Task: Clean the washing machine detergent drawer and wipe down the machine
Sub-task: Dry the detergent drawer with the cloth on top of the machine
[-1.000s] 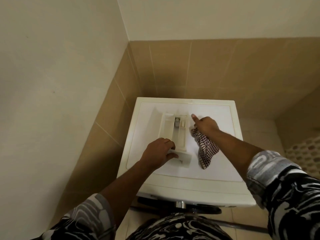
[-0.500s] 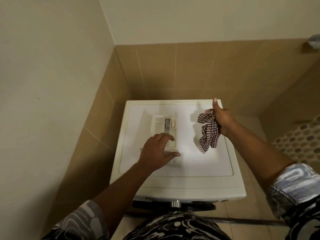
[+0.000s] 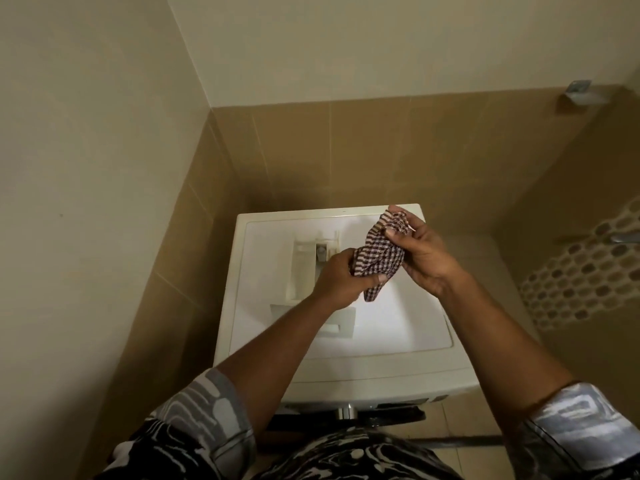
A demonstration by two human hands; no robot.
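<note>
Cloth [image 3: 379,258] is held above the washing machine [image 3: 398,341] by 2 hands: left hand [image 3: 337,284] fingers clench its lower end, right hand [image 3: 427,258] fingers pinch its upper end. I see a crumpled dark-and-white check. Detergent drawer [image 3: 303,268] on the machine top is partly hidden by the left hand.

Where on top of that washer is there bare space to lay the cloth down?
The right half of the washing machine top, between the detergent drawer and the right edge, is bare. A bare strip runs along the front edge. The left-centre is crowded: the drawer lies there. The left hand and right hand grip the cloth above.
</note>
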